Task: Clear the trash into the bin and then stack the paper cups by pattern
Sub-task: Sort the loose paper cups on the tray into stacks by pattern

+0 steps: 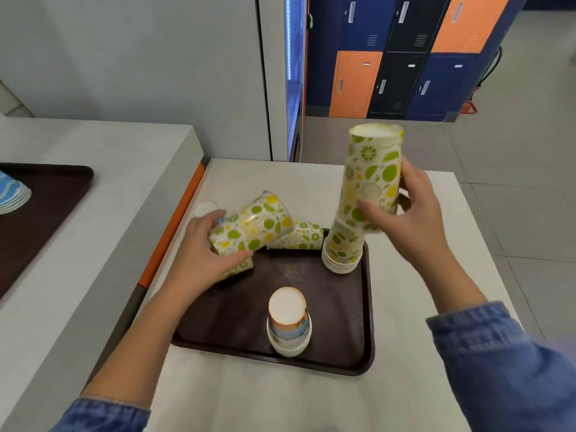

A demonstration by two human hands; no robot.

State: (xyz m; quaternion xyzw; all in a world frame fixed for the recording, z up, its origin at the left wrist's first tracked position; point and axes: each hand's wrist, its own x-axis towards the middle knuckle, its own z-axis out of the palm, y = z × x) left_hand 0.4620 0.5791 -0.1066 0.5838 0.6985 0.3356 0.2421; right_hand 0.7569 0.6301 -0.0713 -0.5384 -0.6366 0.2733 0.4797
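stacking step: right hand (416, 210) clasps a lime-print cup (372, 169) over the stack (343, 249) at the tray's (338, 310) far right corner; left hand (202, 247) clasps a second cup (254, 227), likely next.

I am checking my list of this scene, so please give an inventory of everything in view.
Tray: one, dark brown, on the near white table.
Lime cup stack: one, green-yellow, upside down, tray's far right corner.
Lying lime cups: about three, green-yellow, tray's far left.
Blue-orange cup stack: one, upside down, tray's near middle.
Second tray: one, dark brown, left counter.
Blue cups: one stack, blue-white, on second tray.
Lockers: several, blue, orange, black, background.
Left hand: one, holds a lying lime cup.
Right hand: one, holds the lime stack's upper part.
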